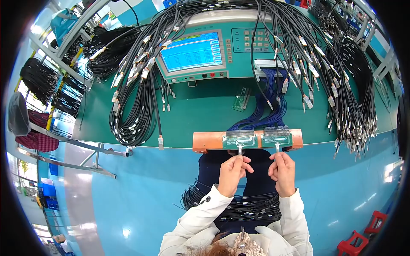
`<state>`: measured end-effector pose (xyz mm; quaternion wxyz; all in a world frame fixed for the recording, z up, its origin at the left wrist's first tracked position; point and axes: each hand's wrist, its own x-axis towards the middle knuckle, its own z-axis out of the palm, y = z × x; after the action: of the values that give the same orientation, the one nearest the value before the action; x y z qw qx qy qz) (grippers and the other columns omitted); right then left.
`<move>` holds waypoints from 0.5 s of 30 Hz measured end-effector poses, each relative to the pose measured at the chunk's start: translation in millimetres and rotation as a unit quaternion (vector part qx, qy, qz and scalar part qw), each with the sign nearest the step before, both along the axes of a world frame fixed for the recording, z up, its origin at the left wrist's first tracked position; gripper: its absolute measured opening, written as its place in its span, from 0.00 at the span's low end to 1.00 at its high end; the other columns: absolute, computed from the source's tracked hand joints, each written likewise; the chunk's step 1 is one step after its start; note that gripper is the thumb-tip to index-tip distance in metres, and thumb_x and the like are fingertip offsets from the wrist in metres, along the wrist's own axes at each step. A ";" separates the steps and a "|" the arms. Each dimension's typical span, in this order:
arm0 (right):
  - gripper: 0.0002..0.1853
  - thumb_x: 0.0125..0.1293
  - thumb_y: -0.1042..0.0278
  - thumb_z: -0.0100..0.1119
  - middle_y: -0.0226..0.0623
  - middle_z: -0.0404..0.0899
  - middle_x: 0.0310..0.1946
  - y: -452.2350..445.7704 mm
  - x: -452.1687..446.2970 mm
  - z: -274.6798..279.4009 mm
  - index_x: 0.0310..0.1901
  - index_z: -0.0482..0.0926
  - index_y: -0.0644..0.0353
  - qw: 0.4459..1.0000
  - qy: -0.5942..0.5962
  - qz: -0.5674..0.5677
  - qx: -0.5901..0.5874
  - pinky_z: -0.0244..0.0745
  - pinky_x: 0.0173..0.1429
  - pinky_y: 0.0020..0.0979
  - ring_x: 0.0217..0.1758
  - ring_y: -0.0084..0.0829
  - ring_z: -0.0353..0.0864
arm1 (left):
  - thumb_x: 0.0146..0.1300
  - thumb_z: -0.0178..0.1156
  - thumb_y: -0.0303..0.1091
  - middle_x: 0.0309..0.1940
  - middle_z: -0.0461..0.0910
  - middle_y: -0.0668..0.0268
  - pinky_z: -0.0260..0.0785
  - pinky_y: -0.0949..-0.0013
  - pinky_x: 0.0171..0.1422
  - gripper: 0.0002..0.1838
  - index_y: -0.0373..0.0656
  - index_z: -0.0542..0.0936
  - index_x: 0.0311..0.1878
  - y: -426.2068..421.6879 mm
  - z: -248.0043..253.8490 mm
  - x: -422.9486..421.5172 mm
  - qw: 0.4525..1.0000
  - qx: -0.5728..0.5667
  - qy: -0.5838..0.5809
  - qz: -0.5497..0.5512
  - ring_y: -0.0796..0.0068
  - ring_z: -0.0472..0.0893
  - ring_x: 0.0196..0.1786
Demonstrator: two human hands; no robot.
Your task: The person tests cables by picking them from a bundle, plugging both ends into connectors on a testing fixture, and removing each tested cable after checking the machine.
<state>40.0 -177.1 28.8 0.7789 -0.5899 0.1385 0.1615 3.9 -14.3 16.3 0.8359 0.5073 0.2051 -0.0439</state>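
Observation:
My left hand pinches a pale cable connector at the front edge of the left green circuit board. A second pale cable connector is held between the thumb and fingers of my right hand, at the right green circuit board. Both connector tips meet the boards; how deeply they sit I cannot tell. The boards are mounted on an orange block at the table's front edge. Blue ribbon wires run back from them. A bundle of black cables lies across my lap.
Behind the boards stands a tester with a lit screen. Black cables hang over it at left, and more cables at right. A loose circuit board lies on the green table. Red stools stand lower right.

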 end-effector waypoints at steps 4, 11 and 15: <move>0.12 0.72 0.63 0.46 0.32 0.70 0.12 0.3 0.1 -0.6 0.36 0.74 0.62 1.000 0.001 -0.001 -0.005 0.44 0.13 0.17 0.10 0.13 0.59 | 0.70 0.45 0.33 0.23 0.80 0.57 0.54 0.79 0.24 0.15 0.28 0.75 0.39 0.5 1.9 1.0 1.000 -0.005 0.001 0.000 0.87 0.60 0.16; 0.12 0.72 0.64 0.45 0.32 0.70 0.12 0.5 -0.9 -0.8 0.36 0.73 0.62 1.000 -0.001 -0.002 0.000 0.44 0.14 0.17 0.10 0.13 0.58 | 0.71 0.45 0.34 0.23 0.79 0.58 0.54 0.79 0.24 0.15 0.29 0.75 0.40 -0.8 -1.2 3.5 1.000 0.004 -0.009 0.000 0.87 0.60 0.17; 0.11 0.72 0.65 0.45 0.31 0.70 0.13 4.8 2.7 -3.0 0.35 0.73 0.62 1.000 -0.014 -0.014 0.011 0.45 0.15 0.16 0.11 0.12 0.58 | 0.72 0.45 0.35 0.25 0.80 0.58 0.54 0.80 0.25 0.15 0.31 0.75 0.40 -2.4 -8.1 5.1 0.999 0.040 -0.032 0.003 0.88 0.59 0.18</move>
<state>42.7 -172.3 25.8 0.7895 -0.5813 0.1343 0.1442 9.0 -16.7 8.2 0.8211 0.5410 0.1813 -0.0172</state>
